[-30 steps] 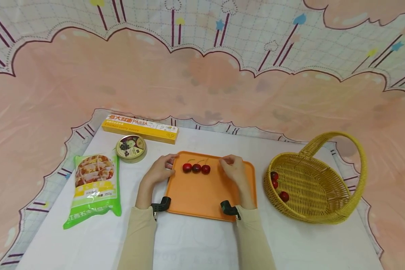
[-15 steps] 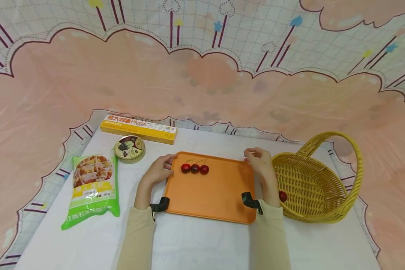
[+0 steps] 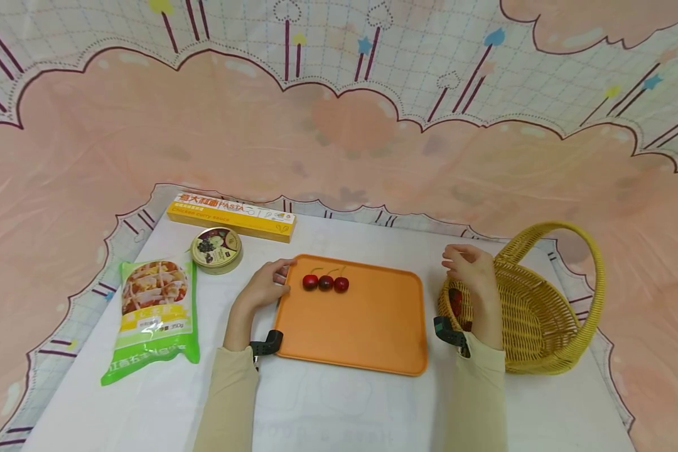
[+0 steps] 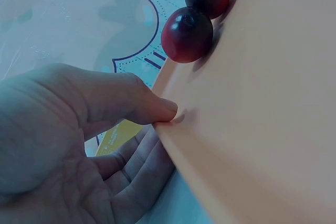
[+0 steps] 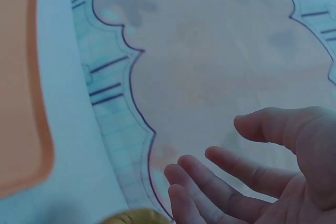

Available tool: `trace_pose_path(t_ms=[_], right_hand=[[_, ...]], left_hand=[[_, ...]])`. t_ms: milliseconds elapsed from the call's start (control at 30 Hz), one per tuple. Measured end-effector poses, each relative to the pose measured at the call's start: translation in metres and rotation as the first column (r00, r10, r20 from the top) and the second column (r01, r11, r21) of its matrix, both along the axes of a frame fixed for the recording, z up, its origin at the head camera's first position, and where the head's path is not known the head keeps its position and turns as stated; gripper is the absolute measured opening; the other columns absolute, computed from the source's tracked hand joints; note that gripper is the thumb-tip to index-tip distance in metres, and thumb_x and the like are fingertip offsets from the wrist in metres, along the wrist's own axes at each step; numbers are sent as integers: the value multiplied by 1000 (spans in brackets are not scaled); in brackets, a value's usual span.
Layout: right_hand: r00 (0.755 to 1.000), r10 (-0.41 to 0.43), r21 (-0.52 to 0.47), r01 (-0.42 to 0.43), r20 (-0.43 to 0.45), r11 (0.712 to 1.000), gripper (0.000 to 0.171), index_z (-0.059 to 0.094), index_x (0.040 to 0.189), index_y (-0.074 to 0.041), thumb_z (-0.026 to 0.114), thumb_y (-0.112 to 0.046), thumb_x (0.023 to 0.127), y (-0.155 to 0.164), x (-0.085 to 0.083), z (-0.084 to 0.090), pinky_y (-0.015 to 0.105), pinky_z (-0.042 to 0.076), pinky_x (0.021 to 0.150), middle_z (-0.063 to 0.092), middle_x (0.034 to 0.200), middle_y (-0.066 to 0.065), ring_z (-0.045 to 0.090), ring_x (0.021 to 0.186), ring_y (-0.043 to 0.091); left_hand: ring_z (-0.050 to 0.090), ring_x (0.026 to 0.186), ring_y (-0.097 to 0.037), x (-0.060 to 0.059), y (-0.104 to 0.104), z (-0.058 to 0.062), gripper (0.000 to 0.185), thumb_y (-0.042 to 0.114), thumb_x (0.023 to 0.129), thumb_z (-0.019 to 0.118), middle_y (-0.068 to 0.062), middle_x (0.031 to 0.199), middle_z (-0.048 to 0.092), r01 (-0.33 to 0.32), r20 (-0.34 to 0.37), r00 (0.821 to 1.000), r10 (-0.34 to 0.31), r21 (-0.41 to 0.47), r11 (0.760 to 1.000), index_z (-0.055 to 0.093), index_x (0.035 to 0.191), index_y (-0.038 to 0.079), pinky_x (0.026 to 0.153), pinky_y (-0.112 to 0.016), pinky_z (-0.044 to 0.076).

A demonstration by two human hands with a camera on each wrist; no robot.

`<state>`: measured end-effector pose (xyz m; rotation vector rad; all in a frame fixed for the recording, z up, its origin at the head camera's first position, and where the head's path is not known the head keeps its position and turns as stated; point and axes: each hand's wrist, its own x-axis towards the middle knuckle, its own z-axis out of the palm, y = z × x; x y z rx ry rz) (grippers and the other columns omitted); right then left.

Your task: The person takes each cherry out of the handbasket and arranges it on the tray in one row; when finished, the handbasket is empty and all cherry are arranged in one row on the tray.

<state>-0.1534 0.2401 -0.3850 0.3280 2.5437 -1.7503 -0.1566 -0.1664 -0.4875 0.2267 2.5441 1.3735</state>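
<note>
My left hand pinches the left rim of an orange tray. In the left wrist view the thumb lies over the edge, with the other fingers beneath. Three dark red cherries with green stems sit side by side near the tray's far left corner. My right hand is over the left side of a yellow wicker basket and holds nothing. Its fingers are relaxed and spread, thumb apart, in the right wrist view. Red cherries inside the basket are partly hidden by that hand.
Left of the tray lies a green and yellow food bag. Behind it are a round tin and a long yellow pasta box. The basket's tall arched handle rises at the right. A patterned cloth hangs behind the table.
My right hand has moved right, from above the tray across its right edge to the basket. The left hand keeps its hold on the tray, and the three cherries stay in place.
</note>
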Motion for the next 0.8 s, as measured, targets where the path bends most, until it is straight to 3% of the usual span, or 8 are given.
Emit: trace_pose_path(t_ms=[200,333,467,533,633,800], right_hand=[[999,-40,-45,39,-11,998,47,50,132,12,56,-21,99,28,2,8,20,54,71,67,83,-12,67,76,1],[999,-40,-86,42,31,995,42,51,128,9,55,-20,99,45,3,10,20,54,71,67,80,-14,67,76,1],[994,-28,-34,32,101,999,47,48,131,14,52,-21,100,55,4,8,22,55,76,66,82,-12,65,77,-1],[991,-20,30,16,135,999,52,46,134,16,52,-23,100,57,3,5,24,54,79,66,87,-9,64,78,-3],[984,-3,120,-18,177,993,54,45,135,16,51,-24,99,58,3,0,28,54,81,68,100,6,63,81,-1],[968,-5,179,-42,252,983,54,43,135,18,48,-23,101,57,5,-10,37,53,87,56,126,29,64,89,12]], left_hand=[[57,102,-33,-1,0,-2,57,-4,83,64,-22,116,56,-2,-1,1000,2,5,1000,50,139,-2,87,-45,48],[56,102,-33,0,-1,0,58,-4,83,63,-21,116,56,-9,13,1000,9,3,1000,50,139,-1,87,-45,48],[56,103,-33,0,0,1,58,-3,83,64,-21,114,56,-8,22,1000,8,0,1000,50,140,-1,88,-45,48],[56,103,-33,-1,0,1,58,-2,83,64,-21,114,56,-7,25,1000,7,-1,1000,50,140,-1,88,-45,48],[56,103,-34,0,0,1,58,-2,83,64,-21,115,55,-7,25,1000,7,0,1000,50,140,-1,88,-45,48],[57,104,-34,0,0,1,58,-3,84,63,-21,116,55,-11,18,1000,11,5,1000,50,140,-1,89,-46,48]])
